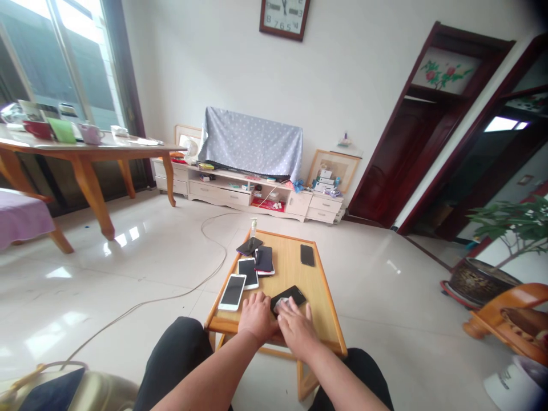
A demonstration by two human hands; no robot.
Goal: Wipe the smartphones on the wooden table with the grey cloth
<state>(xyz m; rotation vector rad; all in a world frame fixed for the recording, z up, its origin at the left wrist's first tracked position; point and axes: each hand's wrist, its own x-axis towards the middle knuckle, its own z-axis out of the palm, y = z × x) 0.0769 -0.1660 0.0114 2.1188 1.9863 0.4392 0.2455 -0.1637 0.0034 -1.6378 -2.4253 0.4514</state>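
Phone [293, 291] on table [289, 268]; pump bottle [253, 229] beyond, to left.

A white cabinet [209, 192] stood along the wall [192, 68], a dotted blue cloth [252, 140] draped on top. A clock [284, 20] hung above the cabinet. To the cabinet's left was a wooden dining table [128, 148] with a red mug [37, 130] and a green cup [63, 131]. To its right were a dark red door [394, 160] and, farther right, a potted plant [511, 225]. A cable [225, 251] curved across the floor [377, 297] in front of it.
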